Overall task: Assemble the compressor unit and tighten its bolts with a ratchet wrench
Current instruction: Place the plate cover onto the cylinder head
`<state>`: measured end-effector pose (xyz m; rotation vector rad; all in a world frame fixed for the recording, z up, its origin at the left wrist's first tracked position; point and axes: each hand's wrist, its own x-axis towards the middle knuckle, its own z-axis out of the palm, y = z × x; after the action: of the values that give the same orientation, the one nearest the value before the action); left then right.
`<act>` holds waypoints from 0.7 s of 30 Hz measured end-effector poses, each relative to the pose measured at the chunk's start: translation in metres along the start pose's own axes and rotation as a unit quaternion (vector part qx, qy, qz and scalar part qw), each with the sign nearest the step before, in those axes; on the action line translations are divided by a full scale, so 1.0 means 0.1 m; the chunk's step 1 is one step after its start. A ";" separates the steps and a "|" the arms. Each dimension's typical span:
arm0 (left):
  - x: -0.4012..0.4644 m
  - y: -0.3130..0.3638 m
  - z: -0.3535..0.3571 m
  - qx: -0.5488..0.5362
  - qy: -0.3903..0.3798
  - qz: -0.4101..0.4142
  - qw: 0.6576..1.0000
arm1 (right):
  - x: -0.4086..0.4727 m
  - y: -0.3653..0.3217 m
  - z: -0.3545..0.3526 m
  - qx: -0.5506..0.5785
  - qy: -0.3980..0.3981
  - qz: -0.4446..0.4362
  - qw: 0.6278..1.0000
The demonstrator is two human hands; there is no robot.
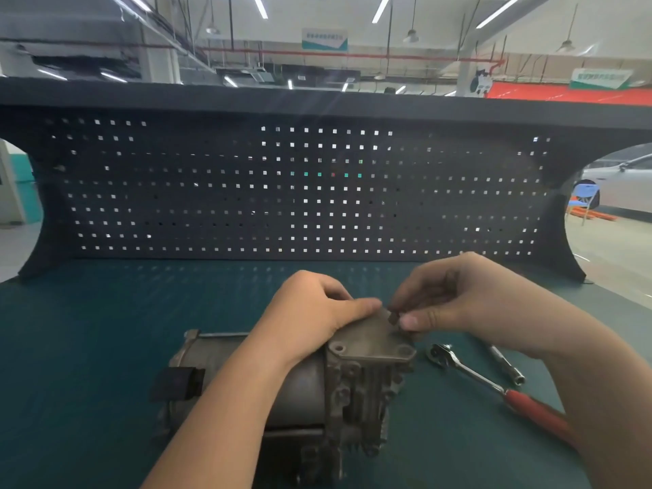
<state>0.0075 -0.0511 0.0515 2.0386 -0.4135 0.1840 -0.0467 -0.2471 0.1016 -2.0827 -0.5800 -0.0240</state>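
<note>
Compressor (pixel 310 393): we see it lying on its side on the green bench mat (pixel 88 347), near the front edge, its flat cover plate (pixel 374 338) facing up.
Left hand (pixel 310 319): our fingers curl over the plate's far edge and grip it.
Right hand (pixel 455 298): thumb and fingertips pinch a small dark bolt (pixel 393 317) at the plate's corner.
Ratchet wrench (pixel 494 386): red-handled, on the mat right of the compressor.
Socket extension (pixel 506 365): just beyond the wrench.
Pegboard (pixel 247 192): upright behind the mat.
</note>
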 end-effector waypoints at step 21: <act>-0.01 0.01 -0.05 0.093 0.017 0.029 0.995 | -0.01 0.05 0.00 -0.039 -0.059 -0.005 0.998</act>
<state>0.0065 -0.0467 0.0543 2.2038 -0.4489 0.3017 -0.0452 -0.2498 0.0969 -2.1670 -0.6705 0.0709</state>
